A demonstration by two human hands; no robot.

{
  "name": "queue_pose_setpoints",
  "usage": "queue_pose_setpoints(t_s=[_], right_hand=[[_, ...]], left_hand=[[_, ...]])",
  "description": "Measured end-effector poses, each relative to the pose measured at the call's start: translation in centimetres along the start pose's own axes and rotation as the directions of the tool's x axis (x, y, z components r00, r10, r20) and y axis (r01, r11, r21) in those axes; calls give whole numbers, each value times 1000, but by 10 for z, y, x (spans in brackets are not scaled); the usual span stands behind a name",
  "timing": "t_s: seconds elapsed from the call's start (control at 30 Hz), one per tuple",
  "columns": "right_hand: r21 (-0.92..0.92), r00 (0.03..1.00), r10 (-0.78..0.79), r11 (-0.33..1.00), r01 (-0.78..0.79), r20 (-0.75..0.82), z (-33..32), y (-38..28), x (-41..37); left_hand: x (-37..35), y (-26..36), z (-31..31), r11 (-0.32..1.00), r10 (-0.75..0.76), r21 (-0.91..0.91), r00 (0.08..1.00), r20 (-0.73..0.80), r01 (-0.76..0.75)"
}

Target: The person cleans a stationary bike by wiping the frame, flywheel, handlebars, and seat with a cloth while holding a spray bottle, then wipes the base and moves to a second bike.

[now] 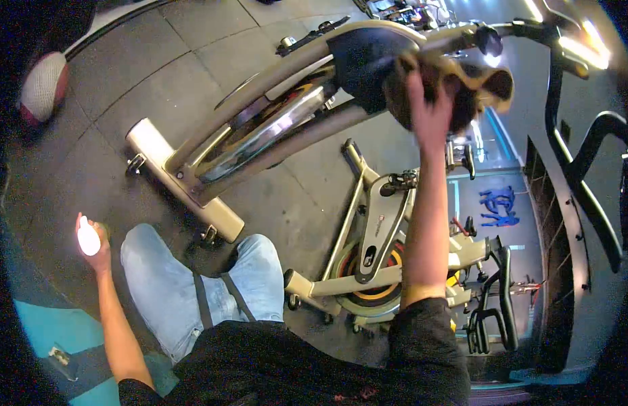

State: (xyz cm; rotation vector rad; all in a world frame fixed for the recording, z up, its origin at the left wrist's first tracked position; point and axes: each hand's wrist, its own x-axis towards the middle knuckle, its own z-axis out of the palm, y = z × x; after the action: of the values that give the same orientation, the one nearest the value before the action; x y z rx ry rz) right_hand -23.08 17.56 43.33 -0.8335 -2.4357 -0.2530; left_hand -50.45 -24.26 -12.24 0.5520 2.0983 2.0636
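My right hand [432, 105] is closed on a dark brown cloth with a tan edge [493, 84], which lies against the frame of the near exercise bike [287, 132], beside its dark panel. The hand is slightly blurred. Low at the left, my left hand [96, 245] is wrapped round a bright white object [88, 237], overexposed, perhaps a bottle. That hand is beside my knee, away from the bike.
A second exercise bike [382, 233] stands to the right of my knees, with more behind it. Black handlebars [585, 196] reach in at the far right. A red and white ball [45, 88] lies at the upper left on the dark tiled floor [138, 54].
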Motion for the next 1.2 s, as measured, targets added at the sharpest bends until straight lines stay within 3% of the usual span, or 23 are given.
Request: queue_pose_setpoints(t_s=[0.03, 0.07, 0.13, 0.2, 0.27, 0.3, 0.33, 0.4, 0.47, 0.5, 0.53, 0.57, 0.6, 0.67, 0.7, 0.83, 0.93, 0.97, 1.0, 1.03, 1.07, 1.13, 1.2], right_hand=[[219, 996, 86, 972, -88, 20, 9, -11, 25], [-122, 950, 302, 943, -310, -80, 28, -12, 40], [-158, 877, -54, 987, -26, -478, 75, -1, 35], [-318, 790, -157, 947, -51, -593, 96, -11, 8], [-364, 869, -151, 931, -36, -471, 106, -6, -37], [-355, 853, -149, 934, -45, -501, 94, -5, -39], [-363, 897, -226, 928, 81, -379, 77, 4, -38], [-457, 849, -343, 879, 139, -401, 53, 25, -9], [-347, 767, -376, 913, 213, -520, 16, 27, 50], [-128, 773, -375, 923, 363, -512, -11, 17, 79], [-197, 802, -346, 938, 285, -486, -21, 24, 112], [-20, 957, 37, 999, -45, -288, -50, -20, 117], [-9, 825, -101, 993, 115, -556, -39, -7, 135], [48, 691, -120, 975, 219, -712, -29, -15, 126], [-79, 611, -167, 983, 168, -774, -20, -10, 128], [-177, 454, -202, 979, 96, -868, 6, 6, 117], [129, 601, -103, 935, 331, -793, 8, 14, 70], [351, 771, 41, 905, 242, -636, 8, 16, 43], [536, 894, 154, 837, 108, -421, 12, 21, 16], [842, 852, 421, 538, 43, -312, 29, 37, -1], [991, 792, 602, 128, 24, -97, 37, 50, -15], [943, 824, 566, -272, 191, -4, -34, 31, -51], [929, 704, 709, -283, 239, 35, -99, 28, -66]], left_hand=[[1, 1, 0, 1000, -8, 20, 1000, 1, 8], [4, 11, 0, 996, 41, 81, 999, 7, -41], [6, 15, -1, 991, 74, 113, 997, 17, -75], [5, 0, -2, 998, 41, 56, 999, 26, -43], [8, 9, 2, 988, 75, 132, 997, 21, -77], [10, 18, 3, 974, 108, 199, 994, 30, -112], [12, 23, 4, 959, 135, 248, 990, 36, -139], [17, 10, 2, 966, 95, 235, 994, 56, -105], [21, 22, 1, 984, -17, 179, 998, 67, 4], [21, 32, 0, 985, -51, 168, 996, 69, 39], [25, 47, 2, 982, -89, 170, 994, 62, 77], [30, 58, 6, 980, -100, 180, 993, 57, 88], [34, 69, 10, 977, -111, 190, 993, 51, 99], [30, 82, 14, 940, 138, 308, 989, 47, -145], [27, 106, 18, 950, 103, 291, 994, 42, -110], [9, 202, 29, 961, 129, 237, 990, 60, -140], [-2, 230, 30, 946, 279, 184, 959, -45, -267], [-6, 237, 29, 953, 258, 177, 965, -53, -245], [-10, 242, 27, 947, 282, 182, 957, -71, -266], [-16, 248, 26, 940, 308, 173, 950, -59, -294], [-19, 255, 24, 932, 336, 164, 941, -44, -325], [-31, 282, 28, 928, 366, 112, 925, -100, -355], [-43, 320, 26, 969, 246, 11, 966, -78, -246]])
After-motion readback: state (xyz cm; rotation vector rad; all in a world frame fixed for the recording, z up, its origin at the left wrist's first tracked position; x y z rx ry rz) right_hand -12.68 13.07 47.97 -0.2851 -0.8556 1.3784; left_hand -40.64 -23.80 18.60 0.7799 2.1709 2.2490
